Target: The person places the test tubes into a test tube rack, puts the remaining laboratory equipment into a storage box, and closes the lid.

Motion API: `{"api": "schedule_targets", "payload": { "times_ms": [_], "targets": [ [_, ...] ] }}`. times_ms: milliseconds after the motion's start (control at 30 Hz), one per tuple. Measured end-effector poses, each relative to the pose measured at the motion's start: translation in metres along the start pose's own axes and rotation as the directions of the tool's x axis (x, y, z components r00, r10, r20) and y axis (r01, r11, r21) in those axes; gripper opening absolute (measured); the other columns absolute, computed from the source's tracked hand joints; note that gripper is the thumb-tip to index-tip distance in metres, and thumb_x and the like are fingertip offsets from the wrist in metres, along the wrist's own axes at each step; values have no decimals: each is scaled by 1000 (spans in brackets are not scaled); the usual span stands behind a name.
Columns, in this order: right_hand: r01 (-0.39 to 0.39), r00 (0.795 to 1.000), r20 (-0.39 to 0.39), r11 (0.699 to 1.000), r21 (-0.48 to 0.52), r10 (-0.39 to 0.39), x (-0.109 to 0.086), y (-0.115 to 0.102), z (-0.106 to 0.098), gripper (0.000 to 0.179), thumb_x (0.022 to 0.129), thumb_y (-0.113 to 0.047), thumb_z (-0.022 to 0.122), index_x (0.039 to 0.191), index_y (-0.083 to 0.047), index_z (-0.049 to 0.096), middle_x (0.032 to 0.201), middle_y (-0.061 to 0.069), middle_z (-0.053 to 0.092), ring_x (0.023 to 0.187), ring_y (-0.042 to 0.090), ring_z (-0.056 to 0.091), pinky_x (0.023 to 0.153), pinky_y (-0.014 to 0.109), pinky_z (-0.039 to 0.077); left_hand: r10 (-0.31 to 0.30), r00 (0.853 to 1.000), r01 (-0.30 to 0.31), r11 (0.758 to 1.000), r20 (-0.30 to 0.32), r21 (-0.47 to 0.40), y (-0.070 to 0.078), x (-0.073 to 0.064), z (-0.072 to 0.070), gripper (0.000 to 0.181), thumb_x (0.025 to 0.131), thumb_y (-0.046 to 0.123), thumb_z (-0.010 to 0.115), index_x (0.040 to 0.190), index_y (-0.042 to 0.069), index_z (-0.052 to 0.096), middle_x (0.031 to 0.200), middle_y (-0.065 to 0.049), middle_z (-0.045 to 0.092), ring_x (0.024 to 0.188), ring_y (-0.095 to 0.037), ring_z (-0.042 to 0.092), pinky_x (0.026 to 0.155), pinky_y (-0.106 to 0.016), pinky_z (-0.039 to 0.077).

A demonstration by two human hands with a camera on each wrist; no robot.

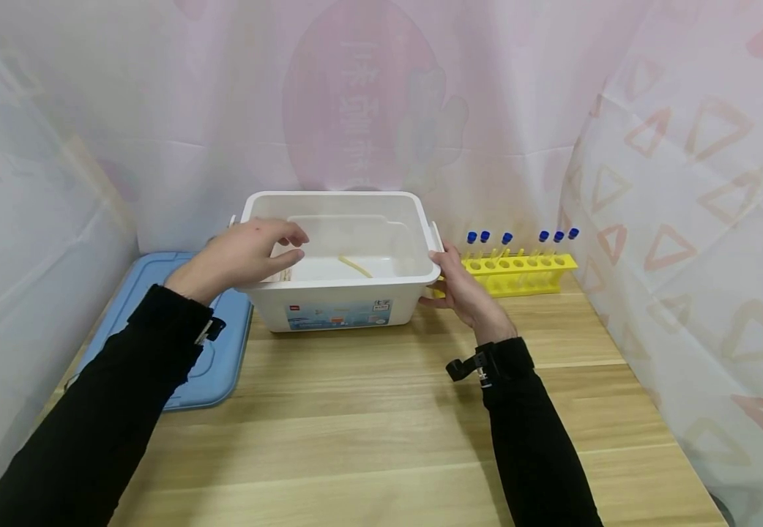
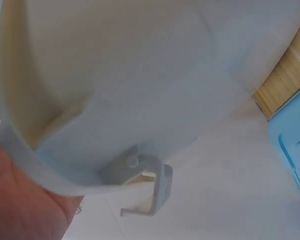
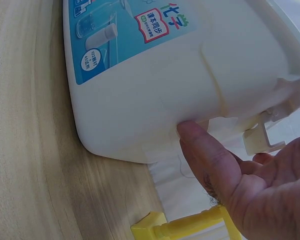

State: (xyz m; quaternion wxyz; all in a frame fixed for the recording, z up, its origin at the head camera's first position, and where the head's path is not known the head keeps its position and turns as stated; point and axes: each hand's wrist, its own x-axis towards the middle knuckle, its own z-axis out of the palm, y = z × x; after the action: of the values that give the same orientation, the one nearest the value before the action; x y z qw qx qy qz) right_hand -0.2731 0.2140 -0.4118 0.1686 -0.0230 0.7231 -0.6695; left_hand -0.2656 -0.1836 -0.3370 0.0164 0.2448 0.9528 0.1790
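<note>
A white plastic storage box [image 1: 338,304] with a blue label stands at the back of the table. My left hand [image 1: 246,252] is over its left rim, fingers loosely bent and nothing seen between them. The left wrist view shows the hand's edge [image 2: 27,200] beside the rim and a hanging white latch [image 2: 160,187]. At the right end, my right hand [image 1: 463,289] holds the box, fingers at the rim and thumb against the outer wall. A thin yellow strip [image 1: 355,266] lies inside. Small light-brown pieces [image 1: 285,274] show below my left fingers, partly hidden.
A blue lid [image 1: 213,380] lies flat on the table left of the box, partly under my left arm. Right of the box stands a yellow test tube rack [image 1: 513,282] with several blue-capped tubes. Printed white curtains [image 1: 190,168] enclose the back and sides.
</note>
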Motion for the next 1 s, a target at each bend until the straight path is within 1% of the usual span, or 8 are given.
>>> {"api": "schedule_targets", "payload": {
  "times_ms": [233, 333, 467, 567, 667, 867, 933, 1000],
  "targets": [
    [1, 1000, 3, 1000, 9, -1, -1, -1, 0, 78, 122, -49, 44, 187, -32, 5, 184, 29, 32, 166, 56, 49, 128, 81, 47, -13, 999, 13, 1000, -45, 0, 1, -15, -3, 39, 119, 29, 69, 151, 8, 74, 152, -17, 78, 144, -40, 70, 121, -68, 56],
    [2, 1000, 6, 1000, 10, -2, -2, -1, 0, 78, 122, -49, 44, 187, -31, 4, 184, 30, 31, 167, 56, 48, 129, 81, 46, -15, 997, 16, 1000, -71, 23, 0, -22, -6, 40, 119, 27, 70, 153, 7, 73, 152, -19, 78, 146, -42, 70, 130, -71, 49],
    [2, 1000, 6, 1000, 4, -2, -2, -2, 0, 79, 122, -49, 43, 187, -31, 3, 185, 29, 31, 167, 55, 48, 128, 80, 47, -39, 993, 45, 998, -110, 51, -4, -34, -11, 42, 119, 28, 71, 155, 6, 72, 154, -21, 77, 147, -45, 69, 131, -72, 47],
    [-1, 1000, 6, 1000, 3, 1, -3, -4, 0, 79, 122, -50, 43, 187, -32, 3, 184, 29, 31, 166, 55, 48, 128, 80, 48, -73, 988, 81, 995, -137, 58, -8, -42, -15, 43, 119, 30, 70, 156, 7, 72, 155, -23, 76, 140, -46, 70, 117, -70, 55],
    [0, 1000, 6, 1000, 3, 0, -3, -5, -1, 79, 122, -50, 43, 187, -32, 3, 183, 30, 31, 165, 56, 49, 127, 80, 48, -104, 982, 113, 992, -157, 51, -12, -49, -19, 44, 120, 32, 69, 156, 8, 71, 157, -25, 74, 137, -47, 69, 111, -70, 57],
    [4, 1000, 9, 1000, 8, -4, -3, -3, -1, 79, 121, -50, 45, 186, -31, 5, 183, 32, 31, 165, 56, 49, 128, 80, 48, -177, 967, 180, 984, -182, -3, -26, -63, -25, 48, 121, 33, 65, 160, 4, 67, 167, -27, 66, 154, -52, 59, 122, -76, 50],
    [3, 1000, 11, 1000, 8, -3, -3, -2, 0, 80, 121, -52, 45, 186, -31, 5, 183, 32, 30, 165, 56, 49, 128, 80, 48, -210, 959, 211, 977, -191, -14, -32, -68, -24, 50, 122, 33, 64, 161, 3, 66, 168, -28, 64, 154, -52, 58, 122, -77, 50],
    [3, 1000, 16, 1000, 11, -3, -2, -1, 0, 81, 120, -53, 46, 187, -32, 5, 184, 33, 29, 166, 56, 48, 129, 80, 47, -252, 947, 253, 967, -201, -23, -38, -72, -23, 51, 122, 34, 62, 162, 1, 64, 167, -30, 63, 153, -54, 59, 119, -78, 50]
  ]
}}
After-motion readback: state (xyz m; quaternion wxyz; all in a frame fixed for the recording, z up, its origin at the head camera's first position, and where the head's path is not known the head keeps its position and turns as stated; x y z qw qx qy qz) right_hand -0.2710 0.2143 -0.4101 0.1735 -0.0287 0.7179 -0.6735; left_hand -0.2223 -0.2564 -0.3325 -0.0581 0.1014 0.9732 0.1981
